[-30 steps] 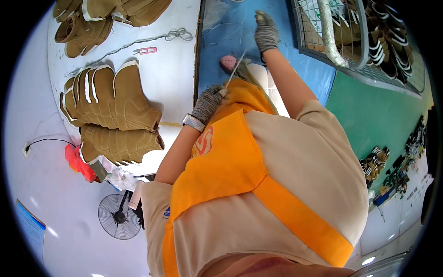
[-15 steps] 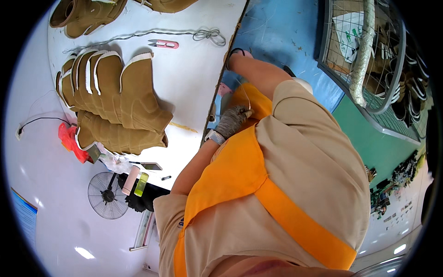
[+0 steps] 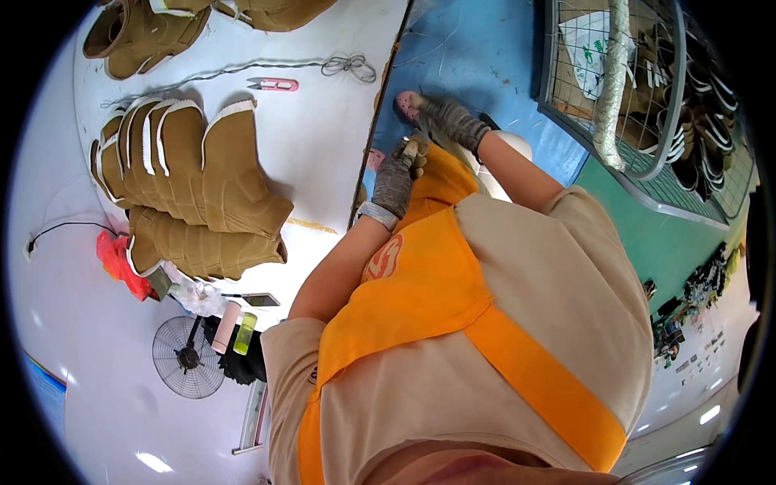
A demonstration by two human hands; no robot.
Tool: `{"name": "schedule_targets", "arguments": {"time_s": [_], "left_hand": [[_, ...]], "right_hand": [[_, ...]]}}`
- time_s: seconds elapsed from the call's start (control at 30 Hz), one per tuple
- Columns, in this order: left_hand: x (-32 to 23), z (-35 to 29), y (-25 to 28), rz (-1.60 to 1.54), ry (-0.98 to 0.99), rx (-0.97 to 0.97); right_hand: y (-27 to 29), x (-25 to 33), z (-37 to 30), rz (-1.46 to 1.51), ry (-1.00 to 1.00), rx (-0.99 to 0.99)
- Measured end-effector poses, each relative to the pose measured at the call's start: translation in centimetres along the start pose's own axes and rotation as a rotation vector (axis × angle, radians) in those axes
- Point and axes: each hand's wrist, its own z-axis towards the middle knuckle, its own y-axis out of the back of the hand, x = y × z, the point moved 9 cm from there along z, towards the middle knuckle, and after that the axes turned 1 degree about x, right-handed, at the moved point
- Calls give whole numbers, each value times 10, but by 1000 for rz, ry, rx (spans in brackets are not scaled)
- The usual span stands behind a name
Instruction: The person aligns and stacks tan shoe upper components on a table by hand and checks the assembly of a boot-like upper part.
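Observation:
Both my hands wear grey gloves and are close together over my lap, just right of the table edge. My left hand (image 3: 394, 183) has a pale wristband behind it. Its fingers are closed in a pinch with a tiny pale spot at the tips; what it holds is too small to name. My right hand (image 3: 453, 123) is a little farther off, its fingers pressed together and pointing left; anything in them cannot be made out. Orange cloth (image 3: 443, 174) lies beneath the hands. On the table left of them stand brown boots (image 3: 234, 162) with white trim, packed in rows.
Pink-handled thread snips (image 3: 279, 84) and a bundled grey cord (image 3: 349, 68) lie on the white table (image 3: 323, 145). More boots (image 3: 153, 40) sit at its far end. A wire rack cart (image 3: 606, 105) with shoes stands at right; a fan (image 3: 187, 356) is at lower left.
My right hand has come back from its far reach toward my left hand, and its arm has bent. My left hand has risen slightly. The white thread seen earlier between them no longer shows clearly.

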Motion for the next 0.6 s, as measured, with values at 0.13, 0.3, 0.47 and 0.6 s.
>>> {"name": "schedule_targets", "arguments": {"time_s": [0.13, 0.3, 0.47, 0.6], "left_hand": [[-19, 7, -9, 279, -141, -49], [-25, 3, -30, 413, -66, 106], [22, -25, -5, 374, -117, 454], [12, -88, 7, 751, -187, 382]], "right_hand": [[-8, 44, -75, -132, 417, 41], [37, 40, -18, 620, 216, -21], [61, 61, 62, 155, 448, -212], [48, 36, 129, -522, 517, -379]]}}
